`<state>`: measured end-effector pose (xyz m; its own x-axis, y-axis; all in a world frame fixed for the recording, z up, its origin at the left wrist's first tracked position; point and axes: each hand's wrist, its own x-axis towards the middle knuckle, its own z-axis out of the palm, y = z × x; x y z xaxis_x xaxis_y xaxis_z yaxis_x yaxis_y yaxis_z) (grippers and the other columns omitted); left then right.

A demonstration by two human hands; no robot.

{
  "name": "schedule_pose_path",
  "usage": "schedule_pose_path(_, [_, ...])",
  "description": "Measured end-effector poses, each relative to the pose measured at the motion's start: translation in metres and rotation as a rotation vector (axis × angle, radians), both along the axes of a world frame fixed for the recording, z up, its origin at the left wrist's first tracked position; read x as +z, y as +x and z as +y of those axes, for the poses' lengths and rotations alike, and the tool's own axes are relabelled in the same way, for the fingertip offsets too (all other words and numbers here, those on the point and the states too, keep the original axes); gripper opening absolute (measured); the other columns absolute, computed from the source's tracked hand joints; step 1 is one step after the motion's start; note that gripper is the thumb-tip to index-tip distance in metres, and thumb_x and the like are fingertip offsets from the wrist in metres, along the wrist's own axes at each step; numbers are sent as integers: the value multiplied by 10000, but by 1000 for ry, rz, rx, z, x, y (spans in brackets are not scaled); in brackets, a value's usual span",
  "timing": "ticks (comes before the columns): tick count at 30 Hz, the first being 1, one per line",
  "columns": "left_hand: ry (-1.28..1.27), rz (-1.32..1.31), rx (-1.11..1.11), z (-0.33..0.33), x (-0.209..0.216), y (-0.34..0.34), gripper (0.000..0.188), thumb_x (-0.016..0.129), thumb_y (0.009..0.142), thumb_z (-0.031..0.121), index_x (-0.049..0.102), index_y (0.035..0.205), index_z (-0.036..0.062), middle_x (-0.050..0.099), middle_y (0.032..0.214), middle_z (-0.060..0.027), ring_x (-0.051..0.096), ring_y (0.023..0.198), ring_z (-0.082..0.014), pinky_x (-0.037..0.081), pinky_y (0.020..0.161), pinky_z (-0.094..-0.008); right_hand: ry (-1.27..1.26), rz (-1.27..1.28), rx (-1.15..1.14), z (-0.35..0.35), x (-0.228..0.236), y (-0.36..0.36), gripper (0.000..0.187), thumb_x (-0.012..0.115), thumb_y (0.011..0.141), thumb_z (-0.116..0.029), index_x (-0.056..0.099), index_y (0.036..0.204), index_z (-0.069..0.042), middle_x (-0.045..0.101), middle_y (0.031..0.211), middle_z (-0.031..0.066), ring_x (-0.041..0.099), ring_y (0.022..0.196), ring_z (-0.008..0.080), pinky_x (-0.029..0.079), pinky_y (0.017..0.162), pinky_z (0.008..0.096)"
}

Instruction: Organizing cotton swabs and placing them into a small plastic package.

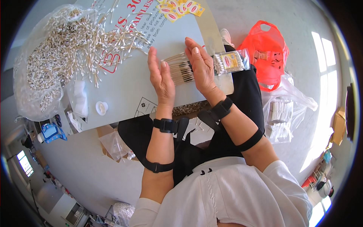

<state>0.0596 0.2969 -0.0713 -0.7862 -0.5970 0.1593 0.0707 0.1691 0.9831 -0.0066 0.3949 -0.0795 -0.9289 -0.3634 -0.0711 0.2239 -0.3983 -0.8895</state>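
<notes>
A row of cotton swabs [180, 72] with pale wooden sticks lies between my hands, near the table's right edge. My left hand [162, 80] stands on edge at the left end of the sticks, its fingers stretched out. Over the row rests my right hand [201, 70], fingers extended and palm turned toward the left one. On its far side, the white tips show inside a clear plastic packet [245, 60] with a yellow label card [230, 59]. The right palm hides where the loose sticks meet the packet.
A big clear bag [22, 81] spills a heap of loose swabs [56, 56] over the table [124, 98]. Yellow label cards [181, 8] lie at the far edge. A small white round container [101, 108] sits front left. Right of the table are a red bag [278, 41] and a clear bag of white packs [280, 113].
</notes>
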Motion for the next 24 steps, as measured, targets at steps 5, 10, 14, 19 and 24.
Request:
schedule_pose_path(5, [-1003,-409,-182,3,12,18,815,563,921,490,258,1497,0,237,1569,-185,197,1468,-314,132,1176,-522,-47,-69,-51,22,1,-4,453,406,1053,-258,447,1364,69,465,1425,149,404,1358,222,307,1160,365])
schedule_pose_path(10, [-1078,-612,-285,20,12,27,985,653,798,575,258,1492,-2,199,1580,-190,163,1478,-326,102,1167,-567,-5,-60,-35,28,4,6,441,401,1054,-251,457,1359,63,455,1435,152,398,1362,222,302,1163,362])
schedule_pose_path(14, [-1034,-600,-289,17,11,17,936,673,820,479,238,1501,6,178,1582,-200,146,1478,-340,88,1167,-567,45,-7,-13,27,7,12,426,400,1053,-235,471,1351,60,442,1449,147,399,1359,214,304,1161,352])
schedule_pose_path(19, [-741,-235,-102,2,-2,17,784,519,958,467,226,1499,-19,151,1584,-223,129,1483,-337,106,1178,-519,77,32,-38,22,6,8,417,404,1051,-229,482,1348,54,443,1452,130,407,1351,199,312,1155,341])
schedule_pose_path(24, [-124,-17,24,-4,-5,-6,670,335,1045,424,173,1512,-28,147,1589,-202,153,1475,-313,154,1190,-412,165,201,-60,5,-1,-4,428,420,1051,-260,491,1353,34,461,1440,111,429,1326,177,334,1130,316])
